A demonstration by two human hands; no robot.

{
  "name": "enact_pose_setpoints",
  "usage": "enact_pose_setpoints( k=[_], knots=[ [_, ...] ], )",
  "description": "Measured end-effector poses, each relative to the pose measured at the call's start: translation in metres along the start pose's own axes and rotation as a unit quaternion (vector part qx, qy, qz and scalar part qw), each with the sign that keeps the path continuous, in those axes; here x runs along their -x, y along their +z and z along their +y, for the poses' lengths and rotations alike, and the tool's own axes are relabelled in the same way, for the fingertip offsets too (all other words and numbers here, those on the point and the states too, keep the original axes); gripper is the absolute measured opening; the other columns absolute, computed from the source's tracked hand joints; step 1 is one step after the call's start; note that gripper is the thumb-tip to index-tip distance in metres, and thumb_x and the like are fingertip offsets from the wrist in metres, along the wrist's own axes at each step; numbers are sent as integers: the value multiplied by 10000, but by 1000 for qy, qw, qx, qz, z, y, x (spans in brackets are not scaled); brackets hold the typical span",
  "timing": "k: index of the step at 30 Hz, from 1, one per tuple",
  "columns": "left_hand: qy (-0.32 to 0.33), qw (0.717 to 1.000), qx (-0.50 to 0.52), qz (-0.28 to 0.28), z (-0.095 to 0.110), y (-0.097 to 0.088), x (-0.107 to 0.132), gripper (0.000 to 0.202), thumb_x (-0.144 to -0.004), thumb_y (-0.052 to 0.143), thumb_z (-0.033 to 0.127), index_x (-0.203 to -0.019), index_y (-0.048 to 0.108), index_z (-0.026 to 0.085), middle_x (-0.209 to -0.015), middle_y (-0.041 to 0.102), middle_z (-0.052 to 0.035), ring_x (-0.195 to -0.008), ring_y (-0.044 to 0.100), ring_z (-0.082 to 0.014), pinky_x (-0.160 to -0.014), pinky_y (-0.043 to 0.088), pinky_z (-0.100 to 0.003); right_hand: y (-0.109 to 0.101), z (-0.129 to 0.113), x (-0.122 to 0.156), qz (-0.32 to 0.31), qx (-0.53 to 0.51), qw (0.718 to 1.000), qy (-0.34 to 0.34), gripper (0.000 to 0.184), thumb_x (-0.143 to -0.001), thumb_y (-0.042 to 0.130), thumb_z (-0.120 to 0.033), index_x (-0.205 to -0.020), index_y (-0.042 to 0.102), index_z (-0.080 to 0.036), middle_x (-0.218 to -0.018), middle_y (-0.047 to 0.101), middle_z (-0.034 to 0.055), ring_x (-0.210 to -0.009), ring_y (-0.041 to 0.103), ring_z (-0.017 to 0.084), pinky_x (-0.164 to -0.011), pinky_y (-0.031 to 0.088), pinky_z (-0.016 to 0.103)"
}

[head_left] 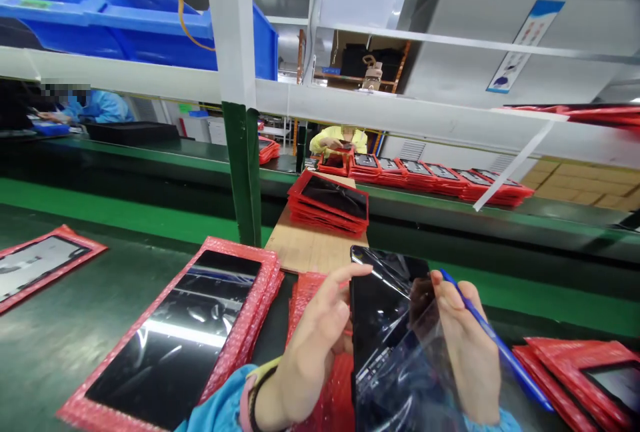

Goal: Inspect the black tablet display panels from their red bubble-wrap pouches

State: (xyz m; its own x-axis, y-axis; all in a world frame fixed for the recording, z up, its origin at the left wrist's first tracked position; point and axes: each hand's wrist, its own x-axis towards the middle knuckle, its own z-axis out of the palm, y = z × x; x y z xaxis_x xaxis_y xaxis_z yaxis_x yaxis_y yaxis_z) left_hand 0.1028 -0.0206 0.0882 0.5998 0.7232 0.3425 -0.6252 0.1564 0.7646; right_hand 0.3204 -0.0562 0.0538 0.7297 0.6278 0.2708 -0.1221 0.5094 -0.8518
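Note:
A glossy black tablet screen (385, 299) stands tilted up in front of me, with clear film (410, 365) wrinkled over its lower part. My left hand (313, 345) grips its left edge, the index fingertip lying on the front near the upper corner. At the right edge, my right hand (467, 339) has its fingertips closed against the screen and film. A blue pen (500, 345) is tucked between the fingers of that hand and slants down to the right. Red bubble-wrap sleeves (305, 292) lie beneath the screen, partly hidden by my left hand.
On the left, another black screen (175, 332) rests on stacked red bubble wrap. More wrapped panels lie at far left (40, 262), right (590, 379) and on a wooden board (330, 205). A green post (243, 172) rises ahead. Co-workers (340, 139) sit beyond the bench.

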Motion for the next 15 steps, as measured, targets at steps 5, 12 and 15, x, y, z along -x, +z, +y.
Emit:
enact_pose_setpoints(
  k=[5, 12, 15],
  knots=[
    [5, 996, 83, 12, 1, 3, -4, 302, -963, 476, 322, -1230, 578, 225, -879, 672, -42, -637, 603, -114, -549, 472, -203, 11, -6, 3, 42, -65, 996, 44, 300, -588, 742, -161, -792, 542, -249, -694, 530, -70, -908, 632, 138, -1001, 482, 305],
    [-15, 995, 99, 28, 0, 3, -10, 313, -932, 533, 343, -1218, 564, 217, -701, 554, 17, -561, 529, -92, -525, 474, -191, 21, -20, -1, 70, -125, 984, 108, 388, -469, 702, -74, -753, 494, -237, -683, 387, -92, -880, 586, 128, -1199, 247, 355],
    [-18, 994, 104, 37, 0, 2, -12, 281, -940, 522, 311, -1202, 575, 225, -683, 520, 28, -559, 505, -87, -501, 446, -172, 19, -19, -3, 54, -129, 984, 107, 417, -451, 706, -87, -738, 448, -246, -680, 300, -103, -802, 558, 118, -1221, 198, 389]
  ],
)
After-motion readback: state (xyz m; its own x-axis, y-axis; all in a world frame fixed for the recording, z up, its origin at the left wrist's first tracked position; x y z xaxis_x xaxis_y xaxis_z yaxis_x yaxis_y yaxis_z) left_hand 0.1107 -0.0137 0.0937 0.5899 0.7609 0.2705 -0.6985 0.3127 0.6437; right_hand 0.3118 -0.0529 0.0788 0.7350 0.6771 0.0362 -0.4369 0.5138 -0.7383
